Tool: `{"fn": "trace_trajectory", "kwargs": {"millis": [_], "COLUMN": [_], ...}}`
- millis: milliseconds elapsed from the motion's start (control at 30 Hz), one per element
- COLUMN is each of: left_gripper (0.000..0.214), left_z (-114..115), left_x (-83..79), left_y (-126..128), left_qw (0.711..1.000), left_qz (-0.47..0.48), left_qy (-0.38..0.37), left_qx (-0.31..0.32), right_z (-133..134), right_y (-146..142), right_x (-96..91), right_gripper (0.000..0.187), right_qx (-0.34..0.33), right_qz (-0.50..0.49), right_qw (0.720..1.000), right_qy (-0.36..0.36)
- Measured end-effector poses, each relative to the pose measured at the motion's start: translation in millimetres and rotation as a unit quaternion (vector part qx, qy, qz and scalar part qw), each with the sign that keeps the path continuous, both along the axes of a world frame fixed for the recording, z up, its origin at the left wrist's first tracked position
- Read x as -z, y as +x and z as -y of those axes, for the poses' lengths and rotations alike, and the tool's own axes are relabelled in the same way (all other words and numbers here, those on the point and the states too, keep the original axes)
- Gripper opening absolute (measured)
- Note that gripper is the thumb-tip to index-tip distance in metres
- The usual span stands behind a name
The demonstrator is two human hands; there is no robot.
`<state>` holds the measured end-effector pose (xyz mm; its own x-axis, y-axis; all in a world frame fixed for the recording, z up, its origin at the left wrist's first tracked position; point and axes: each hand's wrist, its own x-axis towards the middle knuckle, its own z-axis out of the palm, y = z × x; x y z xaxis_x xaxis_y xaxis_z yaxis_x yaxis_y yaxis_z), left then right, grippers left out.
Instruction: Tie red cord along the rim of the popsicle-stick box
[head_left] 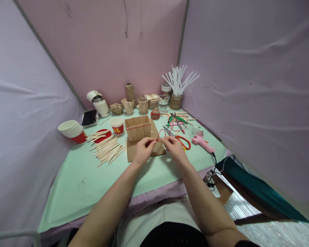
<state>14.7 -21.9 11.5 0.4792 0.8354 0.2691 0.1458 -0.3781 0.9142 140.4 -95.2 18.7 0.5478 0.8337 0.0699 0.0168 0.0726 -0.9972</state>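
Note:
My left hand (145,148) and my right hand (173,146) meet over a piece of brown cardboard (132,154). Both pinch a thin red string (161,131), which loops up between the fingertips. A small light stick seems to lie between the fingers too, but it is too small to be sure. Just behind my left hand stands a box made of wooden craft sticks (137,129), upright on the cardboard. Scissors with orange-red handles (184,141) lie beside my right hand, partly covered by it.
Loose craft sticks (108,151) spread to the left, near stacked paper cups (73,130) and a single red-and-white cup (117,127). A pink glue gun (203,142) lies at right with its cord over the edge. Green-handled pliers (174,118) and a red string ball (155,114) sit farther back.

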Motion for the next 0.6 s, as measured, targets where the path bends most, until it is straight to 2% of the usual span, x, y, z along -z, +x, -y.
{"fn": "trace_trajectory", "kwargs": {"millis": [67, 167, 400, 600], "left_gripper": [0.021, 0.021, 0.023, 0.028], "left_z": [1, 2, 4, 4], "left_x": [-0.9, -1.8, -5.8, -6.4], "left_y": [0, 1, 1, 2], "left_qw": [1.000, 0.999, 0.992, 0.980], "left_qz": [-0.007, -0.020, -0.033, 0.013], "left_qy": [0.003, 0.003, -0.057, -0.170], "left_qx": [0.008, 0.033, 0.107, 0.107], "right_z": [0, -2, -5, -5], "right_y": [-3, -8, -6, 6], "right_x": [-0.5, 2.7, 13.0, 7.6], "right_gripper": [0.029, 0.025, 0.020, 0.025], "right_qx": [-0.020, -0.010, 0.098, 0.017], "right_qz": [-0.016, -0.026, 0.013, 0.004], "right_qw": [1.000, 0.999, 0.991, 0.999], "right_qy": [0.006, 0.043, 0.090, 0.045]}}
